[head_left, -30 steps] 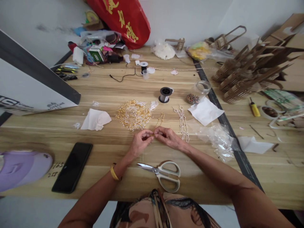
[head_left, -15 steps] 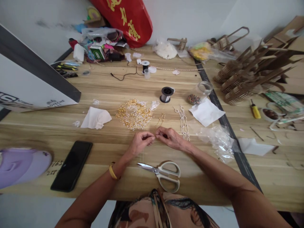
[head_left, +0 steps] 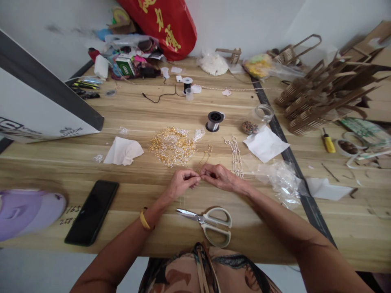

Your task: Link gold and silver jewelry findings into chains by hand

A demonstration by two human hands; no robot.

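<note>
My left hand (head_left: 183, 181) and my right hand (head_left: 218, 177) meet fingertip to fingertip over the table, both closed in a pinch. A thin gold chain (head_left: 209, 151) lies just beyond and runs back to my right fingertips. Below my left hand hangs a fine, pale thread (head_left: 182, 200), hard to see. What lies between the fingertips is too small to make out. A heap of gold and silver beaded chains (head_left: 172, 146) is ahead of my left hand. Silver beaded strands (head_left: 236, 156) lie beyond my right wrist. Scissors (head_left: 204, 221) with cream handles rest, slightly open, below the hands.
A wire spool (head_left: 215, 122) stands ahead. To the right are a glass jar of beads (head_left: 255, 120), white paper (head_left: 265, 143) and clear plastic bags (head_left: 281, 183). A black phone (head_left: 92, 213) and a purple object (head_left: 30, 213) lie left, below a white box (head_left: 45, 101).
Almost nothing differs. Both hands keep their pinch at the same spot, with only a very slight shift of the fingers and the view.
</note>
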